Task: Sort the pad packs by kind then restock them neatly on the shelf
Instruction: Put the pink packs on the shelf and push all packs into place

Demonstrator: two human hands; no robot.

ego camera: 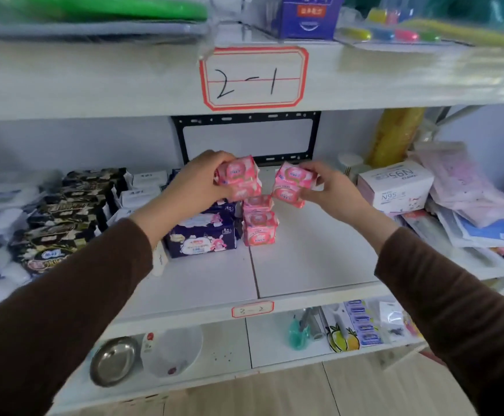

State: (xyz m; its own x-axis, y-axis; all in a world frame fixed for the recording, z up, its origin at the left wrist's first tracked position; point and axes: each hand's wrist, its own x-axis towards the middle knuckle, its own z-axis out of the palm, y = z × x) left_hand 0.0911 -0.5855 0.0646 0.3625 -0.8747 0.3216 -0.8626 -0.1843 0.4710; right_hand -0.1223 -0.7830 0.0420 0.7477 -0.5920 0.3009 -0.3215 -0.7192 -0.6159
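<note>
Left hand [198, 178] and right hand [328, 187] each grip a pair of pink pad packs [238, 180] above the middle shelf [310, 259], over a pink stack [259, 225] beside navy "8" packs [201, 234]; shelf tag [254, 78] reads "2-1", box [394, 186] reads "N95".

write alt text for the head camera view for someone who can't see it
A person's left hand and right hand each hold small pink pad packs above a white shelf, over more pink packs beside navy packs and black packs.
</note>
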